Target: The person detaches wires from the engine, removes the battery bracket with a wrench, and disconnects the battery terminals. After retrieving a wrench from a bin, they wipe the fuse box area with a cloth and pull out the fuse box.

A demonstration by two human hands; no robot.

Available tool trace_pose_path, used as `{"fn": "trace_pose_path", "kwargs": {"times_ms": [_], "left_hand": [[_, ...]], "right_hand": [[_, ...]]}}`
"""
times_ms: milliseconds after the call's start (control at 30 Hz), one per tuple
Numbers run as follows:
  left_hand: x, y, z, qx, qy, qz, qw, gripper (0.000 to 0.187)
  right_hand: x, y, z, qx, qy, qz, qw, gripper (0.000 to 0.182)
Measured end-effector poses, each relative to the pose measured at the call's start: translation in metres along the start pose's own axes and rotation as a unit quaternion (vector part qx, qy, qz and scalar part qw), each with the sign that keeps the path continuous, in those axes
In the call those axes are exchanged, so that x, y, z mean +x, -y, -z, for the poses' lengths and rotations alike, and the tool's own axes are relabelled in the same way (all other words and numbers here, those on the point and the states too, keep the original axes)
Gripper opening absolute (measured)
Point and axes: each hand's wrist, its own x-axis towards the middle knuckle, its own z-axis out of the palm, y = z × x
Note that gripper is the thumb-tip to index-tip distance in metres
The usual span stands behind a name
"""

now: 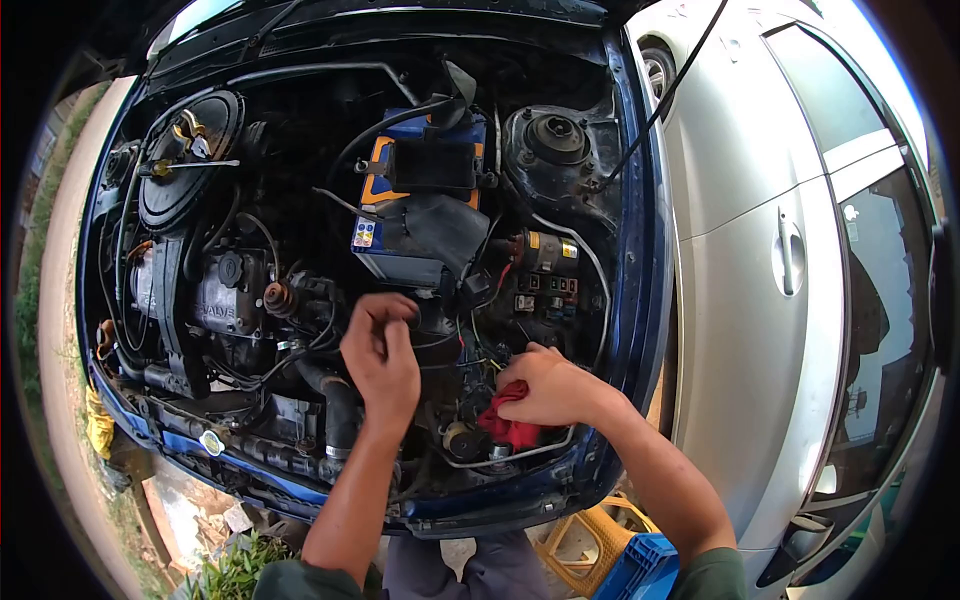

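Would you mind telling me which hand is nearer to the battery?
Left. The left hand hovers just below the battery; the right hand, holding a red rag, sits lower and further right.

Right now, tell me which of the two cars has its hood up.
The dark blue car, the one both hands reach into, with battery and engine exposed. The silver car beside it on the right is closed, showing only its doors and windows.

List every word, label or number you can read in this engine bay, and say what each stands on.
"VALVE", partly legible: raised letters on the grey metal engine cover.
Stickers on the blue car battery: too small to read.
Yellow label on the small black cylinder: blurred.
Round bumper badge: unreadable.
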Motion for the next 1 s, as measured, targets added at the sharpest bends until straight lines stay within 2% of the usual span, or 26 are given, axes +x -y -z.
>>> {"fn": "trace_pose_path", "kwargs": {"times_ms": [33, 67, 100, 133, 167, 200, 233, 300, 333, 367, 433, 500, 567, 600, 667, 733, 800, 833, 867, 900, 933, 1000], "left_hand": [[0.033, -0.005, 0.0, 0.049, -0.014, -0.051, 0.997, 0.018], [0.065, -0.026, -0.004, 0.13, -0.005, -0.09, 0.987, 0.021], [0.099, -0.018, -0.01, 0.167, -0.008, -0.174, 0.97, 0.024], [0.124, -0.026, -0.016, 0.273, 0.004, -0.2, 0.941, 0.034], [0.147, -0.018, -0.021, 0.319, 0.033, -0.224, 0.92, 0.047], [0.165, -0.008, -0.024, 0.364, 0.062, -0.245, 0.897, 0.062], [0.173, -0.007, -0.025, 0.364, 0.059, -0.246, 0.896, 0.062], [0.186, -0.008, -0.027, 0.504, 0.174, -0.152, 0.832, 0.089], [0.194, -0.011, -0.026, 0.518, 0.217, -0.11, 0.82, 0.101], [0.198, -0.013, -0.026, 0.518, 0.216, -0.111, 0.82, 0.101], [0.203, -0.021, -0.027, 0.505, 0.256, -0.022, 0.824, 0.101], [0.205, -0.018, -0.028, 0.515, 0.25, -0.058, 0.818, 0.1], [0.205, -0.017, -0.024, 0.528, 0.243, -0.091, 0.808, 0.099], [0.202, -0.027, -0.025, 0.519, 0.246, -0.098, 0.813, 0.095], [0.192, -0.046, -0.023, 0.513, 0.244, -0.105, 0.816, 0.091], [0.164, -0.066, -0.017, 0.358, 0.196, -0.141, 0.902, 0.084], [0.127, -0.092, -0.008, 0.245, 0.211, -0.087, 0.942, 0.083], [0.106, -0.107, -0.004, 0.173, 0.224, -0.025, 0.959, 0.081], [0.085, -0.116, 0.0, 0.099, 0.236, 0.039, 0.966, 0.08], [0.064, -0.116, 0.003, 0.099, 0.232, 0.042, 0.967, 0.08], [0.046, -0.116, 0.005, 0.028, 0.233, 0.059, 0.97, 0.081], [0.017, -0.106, 0.009, -0.103, 0.248, 0.113, 0.957, 0.084]], "right_hand": [[-0.012, -0.013, -0.002, 0.003, 0.0, -0.003, 1.0, 0.029], [-0.021, -0.029, -0.004, 0.169, -0.018, 0.034, 0.985, 0.031], [-0.031, -0.04, -0.005, 0.328, -0.036, 0.072, 0.941, 0.034], [-0.042, -0.045, -0.006, 0.417, -0.061, 0.074, 0.904, 0.033], [-0.053, -0.05, -0.004, 0.415, -0.062, 0.078, 0.905, 0.033], [-0.065, -0.052, 0.0, 0.454, -0.062, 0.025, 0.888, 0.031], [-0.077, -0.055, 0.004, 0.492, -0.062, -0.028, 0.868, 0.028], [-0.09, -0.062, 0.005, 0.508, -0.093, -0.033, 0.856, 0.024], [-0.093, -0.066, 0.002, 0.556, -0.126, -0.033, 0.821, 0.023], [-0.096, -0.072, 0.0, 0.602, -0.157, -0.033, 0.782, 0.021], [-0.097, -0.083, -0.004, 0.615, -0.155, -0.014, 0.773, 0.021], [-0.094, -0.087, -0.009, 0.655, -0.197, -0.012, 0.729, 0.022], [-0.09, -0.09, -0.016, 0.672, -0.211, -0.008, 0.71, 0.023], [-0.088, -0.091, -0.018, 0.687, -0.227, -0.006, 0.691, 0.024], [-0.087, -0.092, -0.026, 0.683, -0.243, -0.001, 0.689, 0.023], [-0.09, -0.092, -0.03, 0.68, -0.261, 0.002, 0.686, 0.022], [-0.094, -0.09, -0.031, 0.705, -0.255, -0.001, 0.662, 0.021], [-0.094, -0.086, -0.03, 0.706, -0.252, 0.0, 0.662, 0.021], [-0.096, -0.079, -0.028, 0.726, -0.257, 0.001, 0.637, 0.02], [-0.097, -0.075, -0.028, 0.746, -0.26, -0.001, 0.614, 0.02], [-0.095, -0.071, -0.031, 0.745, -0.257, -0.002, 0.615, 0.02], [-0.09, -0.065, -0.042, 0.767, -0.297, -0.012, 0.569, 0.019]]}}
